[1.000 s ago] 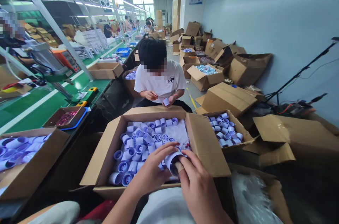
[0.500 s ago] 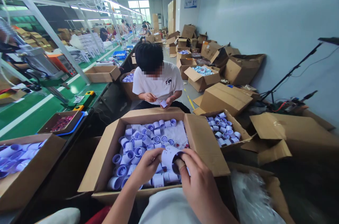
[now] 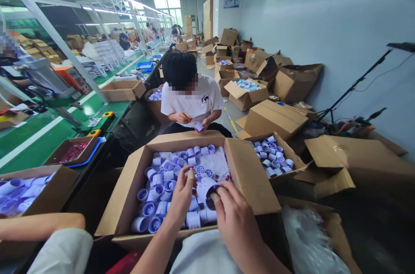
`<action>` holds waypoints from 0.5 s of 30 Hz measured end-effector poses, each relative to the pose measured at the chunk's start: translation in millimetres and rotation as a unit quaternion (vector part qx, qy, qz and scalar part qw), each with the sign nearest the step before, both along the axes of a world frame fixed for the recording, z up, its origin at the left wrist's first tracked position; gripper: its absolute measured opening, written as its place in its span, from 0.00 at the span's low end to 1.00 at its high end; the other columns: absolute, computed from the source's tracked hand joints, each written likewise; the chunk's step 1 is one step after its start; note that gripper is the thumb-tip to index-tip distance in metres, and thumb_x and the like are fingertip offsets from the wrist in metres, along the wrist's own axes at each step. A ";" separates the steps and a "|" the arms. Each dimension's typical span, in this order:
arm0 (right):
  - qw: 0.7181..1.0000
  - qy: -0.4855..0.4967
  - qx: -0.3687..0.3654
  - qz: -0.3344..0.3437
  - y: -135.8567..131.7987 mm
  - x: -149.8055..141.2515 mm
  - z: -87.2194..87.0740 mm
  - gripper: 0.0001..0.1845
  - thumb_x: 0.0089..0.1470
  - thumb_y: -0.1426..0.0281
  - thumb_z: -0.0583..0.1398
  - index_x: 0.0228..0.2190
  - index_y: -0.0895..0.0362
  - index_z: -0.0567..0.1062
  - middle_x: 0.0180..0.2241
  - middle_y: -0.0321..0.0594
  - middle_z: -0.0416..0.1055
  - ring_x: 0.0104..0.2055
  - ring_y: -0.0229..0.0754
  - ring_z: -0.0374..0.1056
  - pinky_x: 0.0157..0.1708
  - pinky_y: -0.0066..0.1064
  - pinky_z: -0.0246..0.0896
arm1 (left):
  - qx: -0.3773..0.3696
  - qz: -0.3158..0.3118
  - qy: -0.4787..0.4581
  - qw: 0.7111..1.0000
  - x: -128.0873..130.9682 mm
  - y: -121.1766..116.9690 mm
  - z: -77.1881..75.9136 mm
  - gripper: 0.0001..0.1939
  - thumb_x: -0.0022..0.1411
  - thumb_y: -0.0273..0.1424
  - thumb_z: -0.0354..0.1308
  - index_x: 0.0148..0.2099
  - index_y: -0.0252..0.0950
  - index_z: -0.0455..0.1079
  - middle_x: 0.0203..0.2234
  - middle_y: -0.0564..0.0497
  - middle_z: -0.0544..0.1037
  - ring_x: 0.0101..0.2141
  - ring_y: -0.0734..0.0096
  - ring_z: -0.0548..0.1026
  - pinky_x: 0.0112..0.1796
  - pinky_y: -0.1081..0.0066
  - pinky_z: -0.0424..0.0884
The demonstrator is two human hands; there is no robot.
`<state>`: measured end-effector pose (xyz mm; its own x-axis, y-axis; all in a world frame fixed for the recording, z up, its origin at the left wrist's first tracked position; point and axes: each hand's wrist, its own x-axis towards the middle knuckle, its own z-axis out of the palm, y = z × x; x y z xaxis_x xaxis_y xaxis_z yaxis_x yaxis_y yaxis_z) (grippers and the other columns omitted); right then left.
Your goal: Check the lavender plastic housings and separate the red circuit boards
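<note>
My right hand [image 3: 235, 213] grips a pale lilac plastic cup [image 3: 205, 189] by its rim, with the thumb inside the dark opening. The cup lies sideways above an open cardboard box [image 3: 112, 205]. Just left of the cup, my left hand [image 3: 182, 189] is raised with its fingertips drawn together; anything between them is too small to make out. One of its fingers has a tan covering on the tip. Several similar lilac cups [image 3: 157, 191] fill the box below, beside a white sheet [image 3: 215, 164] with small red parts on it.
A co-worker [image 3: 191, 99] sits opposite, holding a small lilac part. Another person's forearm [image 3: 42, 225] reaches in at lower left over a box of lilac parts [image 3: 24, 189]. At right stand a smaller box of cups [image 3: 275, 159] and a clear plastic bag [image 3: 311, 239].
My left hand has come off the cup and lifted slightly up and left. The right hand keeps the cup. Another person's arm has entered at lower left.
</note>
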<state>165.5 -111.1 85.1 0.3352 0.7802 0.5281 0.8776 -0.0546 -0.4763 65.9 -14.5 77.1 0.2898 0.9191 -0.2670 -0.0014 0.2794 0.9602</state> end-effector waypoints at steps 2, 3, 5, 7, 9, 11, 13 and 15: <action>1.000 0.005 -0.014 -0.002 1.2 -0.4 -1.5 0.14 0.54 0.78 0.49 0.32 0.56 0.73 0.37 0.46 0.75 0.36 0.45 0.72 0.35 0.35 0.68 | -0.071 -0.060 -0.054 0.994 1.1 -9.4 7.9 0.31 0.52 0.53 0.55 0.54 0.44 0.60 0.26 0.57 0.66 0.25 0.75 0.65 0.25 0.76 0.63; 1.000 0.008 -0.020 0.001 1.8 -0.4 -1.5 0.14 0.54 0.79 0.49 0.32 0.56 0.73 0.37 0.46 0.75 0.36 0.45 0.72 0.35 0.35 0.68 | -0.100 -0.087 -0.084 0.988 2.2 -13.6 11.5 0.34 0.52 0.54 0.55 0.58 0.46 0.56 0.26 0.57 0.66 0.25 0.75 0.65 0.25 0.76 0.63; 1.000 0.007 -0.025 0.010 2.8 -0.1 -0.3 0.15 0.53 0.80 0.49 0.32 0.57 0.74 0.38 0.46 0.75 0.38 0.46 0.72 0.37 0.36 0.68 | -0.126 -0.112 -0.127 0.978 5.1 -19.6 16.6 0.40 0.52 0.54 0.55 0.62 0.48 0.48 0.26 0.57 0.67 0.24 0.76 0.65 0.26 0.77 0.62; 0.999 -0.003 -0.027 0.019 3.1 0.7 2.0 0.16 0.51 0.82 0.49 0.33 0.56 0.74 0.38 0.45 0.75 0.39 0.45 0.72 0.38 0.36 0.68 | -0.121 -0.112 -0.132 0.977 7.6 -21.6 18.6 0.40 0.52 0.54 0.56 0.62 0.46 0.48 0.26 0.57 0.67 0.24 0.78 0.64 0.25 0.79 0.61; 0.999 -0.013 -0.037 0.024 2.9 1.8 4.8 0.17 0.49 0.83 0.50 0.32 0.55 0.74 0.36 0.43 0.75 0.37 0.44 0.72 0.36 0.34 0.67 | -0.111 -0.124 -0.113 0.980 8.9 -20.4 18.7 0.37 0.51 0.54 0.56 0.59 0.43 0.55 0.25 0.57 0.67 0.23 0.79 0.63 0.25 0.79 0.59; 0.998 -0.020 -0.055 0.022 2.0 2.4 7.2 0.17 0.48 0.84 0.51 0.29 0.54 0.74 0.32 0.41 0.74 0.33 0.43 0.72 0.32 0.33 0.66 | -0.092 -0.141 -0.081 0.982 9.0 -18.0 18.6 0.33 0.51 0.54 0.56 0.53 0.39 0.63 0.24 0.57 0.67 0.23 0.79 0.61 0.24 0.78 0.58; 0.997 -0.025 -0.065 0.017 0.8 2.5 8.8 0.17 0.48 0.84 0.51 0.27 0.54 0.74 0.31 0.40 0.74 0.31 0.43 0.72 0.30 0.32 0.65 | -0.069 -0.155 -0.041 0.985 8.6 -15.9 19.3 0.30 0.50 0.54 0.55 0.46 0.37 0.67 0.22 0.58 0.65 0.22 0.79 0.59 0.23 0.78 0.56; 0.998 -0.022 -0.053 0.014 -0.5 2.1 9.6 0.17 0.49 0.84 0.52 0.28 0.53 0.75 0.33 0.40 0.75 0.31 0.42 0.72 0.30 0.31 0.64 | -0.045 -0.157 -0.007 0.987 8.4 -14.8 21.2 0.27 0.51 0.53 0.55 0.42 0.36 0.69 0.22 0.57 0.65 0.23 0.77 0.60 0.24 0.77 0.56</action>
<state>167.5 -111.6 94.7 0.2904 0.8413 0.4559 0.8990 -0.0767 -0.4311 74.3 -29.3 98.3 0.5608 0.7562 -0.3372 0.0865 0.3515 0.9322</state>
